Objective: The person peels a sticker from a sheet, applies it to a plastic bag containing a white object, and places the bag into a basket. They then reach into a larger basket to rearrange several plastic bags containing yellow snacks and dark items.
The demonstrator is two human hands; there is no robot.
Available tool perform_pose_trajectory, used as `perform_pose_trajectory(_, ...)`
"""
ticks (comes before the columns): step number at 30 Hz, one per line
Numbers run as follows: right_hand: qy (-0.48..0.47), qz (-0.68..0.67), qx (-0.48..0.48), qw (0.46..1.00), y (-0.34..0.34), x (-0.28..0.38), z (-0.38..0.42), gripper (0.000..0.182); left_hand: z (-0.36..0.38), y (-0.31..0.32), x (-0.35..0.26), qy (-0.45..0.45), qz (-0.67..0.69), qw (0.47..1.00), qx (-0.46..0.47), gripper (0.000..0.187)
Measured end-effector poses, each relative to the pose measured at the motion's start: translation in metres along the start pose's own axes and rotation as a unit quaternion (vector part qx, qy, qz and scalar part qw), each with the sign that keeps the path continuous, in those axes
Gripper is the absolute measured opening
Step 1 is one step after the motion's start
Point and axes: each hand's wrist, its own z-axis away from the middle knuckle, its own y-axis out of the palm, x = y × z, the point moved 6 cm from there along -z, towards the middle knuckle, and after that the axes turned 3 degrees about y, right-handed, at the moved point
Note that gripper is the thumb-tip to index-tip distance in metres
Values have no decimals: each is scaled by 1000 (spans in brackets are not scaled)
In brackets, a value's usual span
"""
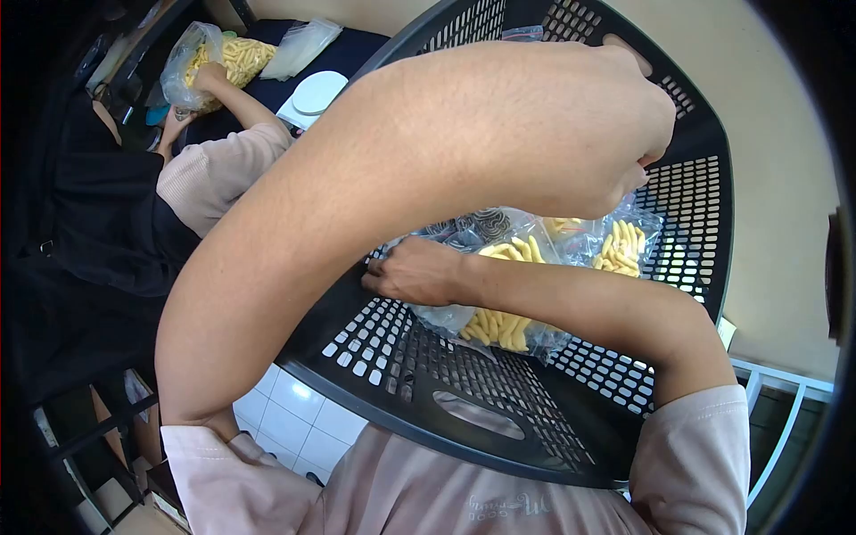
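Observation:
My arms are crossed over a black plastic laundry basket [357,352]. My left hand [615,134] hangs over the basket's far right part, its fingers curled in and mostly hidden behind the back of the hand. Lower down, inside the basket near its left wall, is my right hand [419,272] with bent fingers; whatever they grip is hidden. Around and under my right forearm lie clear bags of yellow stick snacks [495,328]. A bag of dark coiled pieces [486,225] sits just beyond my right hand. Another bag of yellow sticks [621,245] rests below my left hand.
At the upper left, another person's hand [210,78] reaches into a large bag of yellow sticks [245,61]. A white round-topped scale [319,93] and clear plastic bags [301,49] are on the dark table. White railing [785,379] stands at the right.

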Motion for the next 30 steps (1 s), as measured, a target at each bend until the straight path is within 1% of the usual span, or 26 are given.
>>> perform_pose_trajectory(1, 0, -1, -2, 1000, 5, 1, 2, 20, 0, 4, 2, 14, -8, 1000, -20, 16)
perform_pose_trajectory(3, 31, 22, 10, 999, 11, -4, 6, 18, -3, 8, 3, 45, -25, 997, -62, 16)
perform_pose_trajectory(4, 32, 24, 8, 999, 8, -6, 8, 18, -6, 10, 5, 46, -26, 997, -62, 16)
perform_pose_trajectory(6, 18, 38, 55, 998, 0, -8, 11, 17, -11, 17, 9, 43, 13, 999, -11, 17)
perform_pose_trajectory(7, 17, 39, 52, 998, -13, -8, 14, 17, -11, 19, 11, 44, 9, 999, -10, 17)
perform_pose_trajectory(9, 43, 16, 15, 999, -45, -13, 28, 16, -10, 17, 12, 66, 28, 996, -44, 17)
perform_pose_trajectory(10, 46, -13, -7, 999, -66, -13, 37, 15, -10, 16, 13, 67, 28, 996, -43, 17)
perform_pose_trajectory(11, 50, -43, -29, 997, -90, -12, 48, 15, -11, 12, 14, 80, 36, 994, -67, 17)
perform_pose_trajectory(12, 54, -46, -44, 997, -115, -10, 62, 14, -11, 8, 14, 92, 45, 991, -92, 17)
perform_pose_trajectory(13, 57, -49, -58, 995, -137, -7, 76, 14, -12, 8, 15, 94, 45, 990, -90, 17)
perform_pose_trajectory(15, 71, -66, -115, 989, -172, -5, 109, 14, -10, 2, 17, 71, 27, 992, -97, 18)
perform_pose_trajectory(16, 107, -86, -132, 982, -190, -5, 126, 15, -9, 1, 18, 30, 32, 997, -64, 18)
perform_pose_trajectory(17, 141, -105, -150, 973, -208, -4, 146, 17, -9, 0, 19, 31, 29, 997, -61, 18)
perform_pose_trajectory(19, 249, -108, -235, 933, -238, -5, 195, 20, -13, 9, 28, 20, -4, 1000, -23, 17)
perform_pose_trajectory(20, 282, -68, -273, 917, -252, -6, 224, 20, -13, 13, 33, 33, -14, 999, -40, 19)
perform_pose_trajectory(21, 317, -27, -311, 895, -262, -8, 258, 20, -14, 14, 33, 41, -17, 998, -37, 19)
perform_pose_trajectory(23, 445, -29, -419, 790, -273, -14, 349, 18, -20, 19, 33, 0, -21, 1000, 20, 19)
perform_pose_trajectory(25, 442, 18, -473, 762, -281, -7, 408, 20, -28, 22, 14, 26, -37, 995, 84, 19)
perform_pose_trajectory(26, 469, 33, -503, 726, -278, -6, 443, 24, -33, 27, 8, -18, -45, 986, 161, 19)
perform_pose_trajectory(27, 478, 35, -502, 720, -272, -7, 467, 24, -43, 31, -1, -59, -61, 972, 218, 20)
perform_pose_trajectory(29, 538, 41, -529, 655, -258, -17, 517, 28, -75, 47, -12, -21, -77, 965, 249, 22)
perform_pose_trajectory(30, 527, -14, -556, 643, -243, -30, 535, 29, -96, 61, -9, -21, -78, 967, 243, 23)
